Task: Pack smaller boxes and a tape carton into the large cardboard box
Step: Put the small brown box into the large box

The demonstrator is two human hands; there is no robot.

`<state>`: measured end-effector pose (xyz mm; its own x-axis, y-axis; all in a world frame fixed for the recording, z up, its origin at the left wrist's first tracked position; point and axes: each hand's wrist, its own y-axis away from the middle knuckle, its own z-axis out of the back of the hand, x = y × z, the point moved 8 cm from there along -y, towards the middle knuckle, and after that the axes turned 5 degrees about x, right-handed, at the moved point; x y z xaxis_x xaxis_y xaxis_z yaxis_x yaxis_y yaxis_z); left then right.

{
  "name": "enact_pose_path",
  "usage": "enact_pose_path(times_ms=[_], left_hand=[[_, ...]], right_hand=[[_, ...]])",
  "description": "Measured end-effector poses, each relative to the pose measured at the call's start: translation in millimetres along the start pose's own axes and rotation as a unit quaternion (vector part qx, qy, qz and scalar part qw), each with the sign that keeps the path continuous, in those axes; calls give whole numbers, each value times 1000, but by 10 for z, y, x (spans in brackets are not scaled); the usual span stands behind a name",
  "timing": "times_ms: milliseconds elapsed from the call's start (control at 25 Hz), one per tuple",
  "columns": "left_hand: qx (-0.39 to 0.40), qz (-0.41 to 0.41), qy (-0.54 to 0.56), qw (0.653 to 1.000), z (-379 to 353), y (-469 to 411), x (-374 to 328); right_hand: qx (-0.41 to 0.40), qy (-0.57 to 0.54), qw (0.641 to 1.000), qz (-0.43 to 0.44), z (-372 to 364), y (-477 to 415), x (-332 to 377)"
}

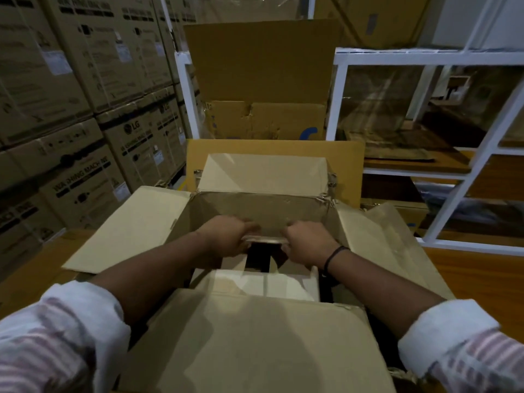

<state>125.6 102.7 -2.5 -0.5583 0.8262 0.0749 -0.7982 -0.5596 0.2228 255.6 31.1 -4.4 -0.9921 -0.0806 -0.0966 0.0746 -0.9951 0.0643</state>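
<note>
The large cardboard box (136, 225) stands open in front of me with its flaps spread to the left, right, far and near sides. Both my arms reach down into it. My left hand (226, 236) and my right hand (306, 245) each grip one end of a thin flat piece of cardboard (262, 239) held level between them, which looks like the top edge or flap of a smaller box. Below the hands lie smaller boxes (263, 282) inside the large box, with a dark gap between them. No tape carton can be made out.
Stacked washing-machine cartons (71, 123) fill the left side. Another open carton (263, 80) stands behind the large box. A white metal rack (467, 171) with flattened cardboard on its shelves is at the right. A wooden surface (482, 276) shows at the right.
</note>
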Motion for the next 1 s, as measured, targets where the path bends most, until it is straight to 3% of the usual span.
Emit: enact_pose_path(times_ms=[120,280,480,720,1000], left_hand=[[-124,28,70,989,300,-15,168],[-224,47,13,973,317,-114,241],[-196,75,16,978,-26,-242,284],[-155,88,50,983,-254,-307,359],[-135,89,80,984,-364,-304,325]], right_hand=[[-40,-20,998,-46,230,-123,-153],[-76,38,994,-71,274,-310,-233],[-126,96,981,-115,269,-394,-184],[-119,137,975,-130,105,-465,-208],[-92,83,983,-138,117,-426,-153]])
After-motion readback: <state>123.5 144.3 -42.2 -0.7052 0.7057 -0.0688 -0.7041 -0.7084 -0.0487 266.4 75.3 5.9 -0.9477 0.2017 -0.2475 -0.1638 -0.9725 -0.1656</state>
